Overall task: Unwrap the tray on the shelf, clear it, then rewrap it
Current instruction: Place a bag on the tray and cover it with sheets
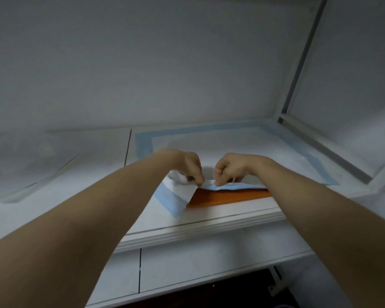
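Both hands up on the white shelf [209,221], side by side, near each other but apart. Left hand [190,166] pinches the white, blue-edged wrap [182,190], fingers curled tight on a folded corner; the fold hangs down just below and left of that pinch. Right hand [229,167] pinches the wrap's blue edge, lifted slightly. Orange tray [229,196] lies just under both pinches, front side exposed, rest covered by wrap running back behind the hands. Tray sits near the shelf's front lip.
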Tool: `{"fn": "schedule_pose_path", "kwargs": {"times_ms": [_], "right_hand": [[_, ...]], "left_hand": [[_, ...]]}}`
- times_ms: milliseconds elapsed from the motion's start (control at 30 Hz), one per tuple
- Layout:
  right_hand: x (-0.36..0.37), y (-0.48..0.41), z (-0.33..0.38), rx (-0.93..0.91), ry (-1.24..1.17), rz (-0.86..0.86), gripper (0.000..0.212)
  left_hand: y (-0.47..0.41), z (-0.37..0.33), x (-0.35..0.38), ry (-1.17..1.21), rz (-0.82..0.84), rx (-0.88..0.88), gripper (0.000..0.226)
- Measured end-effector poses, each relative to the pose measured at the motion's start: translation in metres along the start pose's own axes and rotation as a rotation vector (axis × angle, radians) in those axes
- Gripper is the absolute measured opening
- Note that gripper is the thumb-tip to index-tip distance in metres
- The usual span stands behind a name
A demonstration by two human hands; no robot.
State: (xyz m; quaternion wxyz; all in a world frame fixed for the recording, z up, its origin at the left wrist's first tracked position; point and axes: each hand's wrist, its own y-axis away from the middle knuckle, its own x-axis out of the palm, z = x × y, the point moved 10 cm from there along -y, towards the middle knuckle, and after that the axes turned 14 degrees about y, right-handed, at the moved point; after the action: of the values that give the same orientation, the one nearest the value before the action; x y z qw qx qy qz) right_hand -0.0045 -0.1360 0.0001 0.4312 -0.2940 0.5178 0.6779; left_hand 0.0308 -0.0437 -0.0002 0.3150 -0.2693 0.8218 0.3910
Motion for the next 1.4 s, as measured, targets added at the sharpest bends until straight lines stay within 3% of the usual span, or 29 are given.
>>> {"fn": "schedule_pose_path", "kwargs": {"times_ms": [133, 200, 267, 333, 467, 567, 667, 800, 1000, 1233, 1400], "right_hand": [[0.009, 0.009, -0.002, 0.038, 0.032, 0.12, 0.014], [0.019, 0.013, -0.005, 0.055, 0.009, 0.173, 0.014], [0.024, 0.018, -0.01, 0.059, -0.121, 0.204, 0.017], [0.018, 0.022, -0.021, 0.079, -0.305, 0.176, 0.03], [-0.02, 0.025, -0.086, 0.241, -0.299, -0.163, 0.017], [-0.05, 0.038, -0.162, 0.491, -0.088, -0.481, 0.021], [-0.054, 0.065, -0.214, 0.715, 0.063, -0.597, 0.029], [-0.043, 0.082, -0.261, 0.863, 0.033, -0.59, 0.035], [-0.04, 0.076, -0.286, 0.816, -0.123, -0.606, 0.026], [-0.067, 0.089, -0.277, 0.826, 0.192, -0.511, 0.011], [-0.067, 0.103, -0.273, 0.866, 0.398, -0.284, 0.008]], "left_hand": [[0.003, -0.001, 0.022, -0.026, 0.184, -0.127, 0.016], [0.004, 0.0, 0.036, -0.012, 0.264, -0.215, 0.029], [0.005, 0.0, 0.044, -0.001, 0.31, -0.302, 0.049], [-0.008, -0.012, 0.041, -0.001, 0.241, -0.274, 0.046], [-0.039, -0.063, 0.015, -0.126, -0.154, -0.002, 0.035], [-0.06, -0.099, 0.037, -0.164, -0.14, 0.092, 0.058], [-0.08, -0.127, 0.061, -0.205, -0.09, 0.147, 0.078], [-0.102, -0.144, 0.08, -0.327, -0.06, 0.152, 0.084], [-0.119, -0.145, 0.09, -0.41, 0.051, 0.158, 0.084], [-0.12, -0.153, 0.086, -0.283, 0.005, 0.193, 0.089], [-0.118, -0.153, 0.082, -0.215, -0.07, 0.116, 0.091]]}}
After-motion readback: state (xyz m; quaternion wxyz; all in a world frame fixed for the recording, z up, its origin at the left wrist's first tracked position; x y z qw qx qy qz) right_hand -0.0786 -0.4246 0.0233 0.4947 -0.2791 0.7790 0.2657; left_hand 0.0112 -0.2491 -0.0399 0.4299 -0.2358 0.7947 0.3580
